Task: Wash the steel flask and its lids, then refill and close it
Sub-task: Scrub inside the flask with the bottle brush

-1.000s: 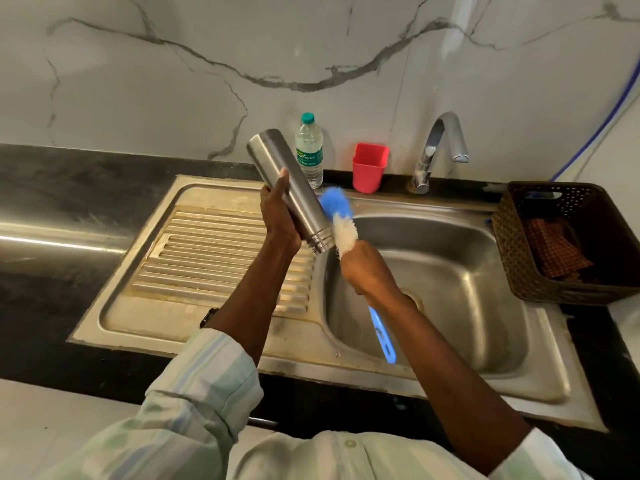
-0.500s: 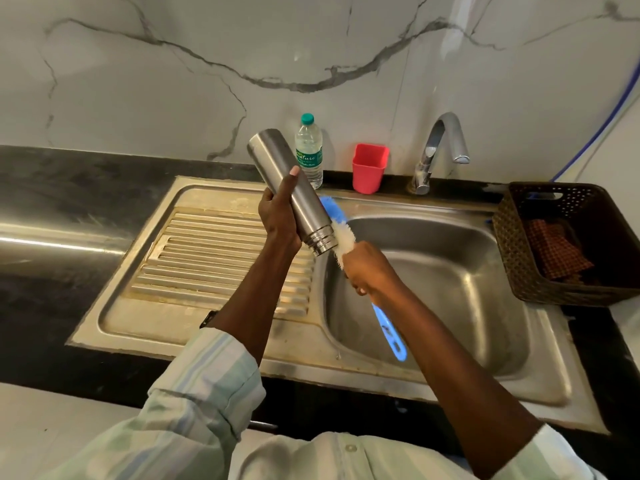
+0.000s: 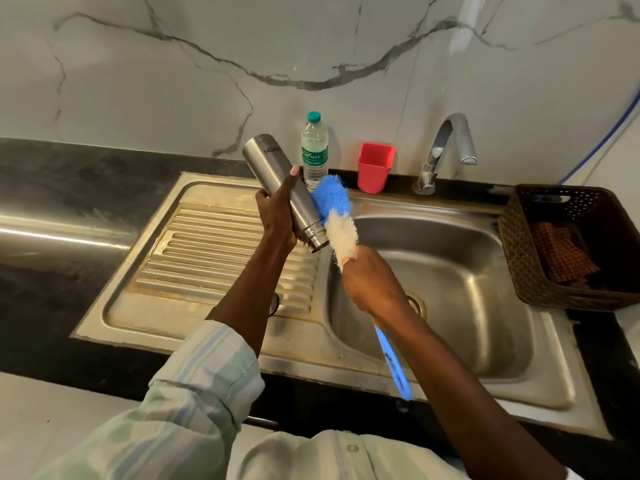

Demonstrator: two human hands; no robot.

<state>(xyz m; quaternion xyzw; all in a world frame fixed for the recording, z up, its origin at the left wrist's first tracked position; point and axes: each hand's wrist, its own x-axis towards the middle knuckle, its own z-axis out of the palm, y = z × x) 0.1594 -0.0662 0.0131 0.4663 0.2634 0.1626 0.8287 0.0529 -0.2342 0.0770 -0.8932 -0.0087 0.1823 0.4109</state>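
Note:
My left hand [image 3: 277, 213] grips the steel flask [image 3: 268, 161] around its middle, tilted with its base up and its threaded open neck pointing down toward the basin. My right hand [image 3: 372, 285] holds a bottle brush [image 3: 334, 209] by its blue handle, which sticks out below my wrist. The brush's blue and white bristles lie against the flask's right side near the neck, outside the flask. No lids are visible.
The steel sink [image 3: 450, 271] has a ribbed drainboard [image 3: 207, 251] on the left. A plastic water bottle [image 3: 314, 150], a red cup [image 3: 375, 171] and the tap [image 3: 446, 150] stand at the back. A brown basket [image 3: 540, 282] holding a checked cloth sits at right.
The brush has slid up along the flask's outside, so more blue bristle shows beside it than half a second ago. The flask has stayed nearly where it was.

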